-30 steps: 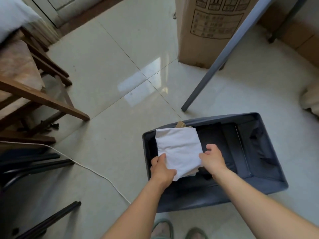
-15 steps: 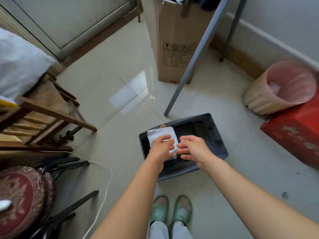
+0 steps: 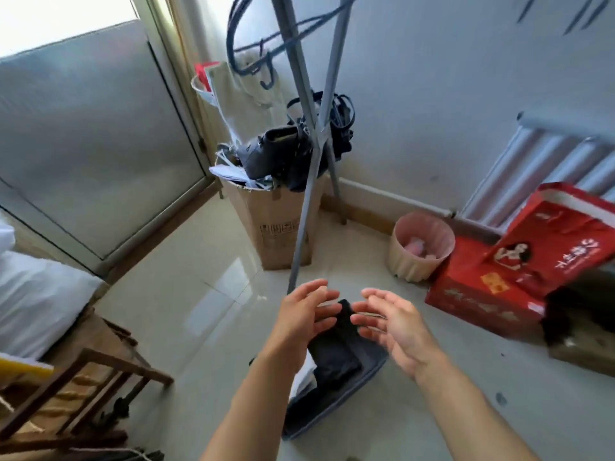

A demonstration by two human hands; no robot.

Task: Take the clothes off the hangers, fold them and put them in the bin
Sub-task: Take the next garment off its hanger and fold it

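Both hands are hovering empty above the bin (image 3: 316, 417). The left hand (image 3: 304, 316) and right hand (image 3: 389, 322) are spread wide with palms facing each other, holding nothing. A folded white garment (image 3: 303, 374) is lying in the bin, just beneath the left wrist. So this looks like the gap between garments: one piece is put away and the next is not yet fetched.

The next move is probably calling for a reach up and well ahead of the hands. There a dark hanger (image 3: 229, 44) is dangling beside the rack pole (image 3: 309, 181), and a pale garment (image 3: 239, 104) is hanging just below it.

The forearms are covering most of the bin, so how much it is holding is unclear. The top of the rack is running out of frame. Blur is making it hard to tell whether the pale garment is on a hanger at all.
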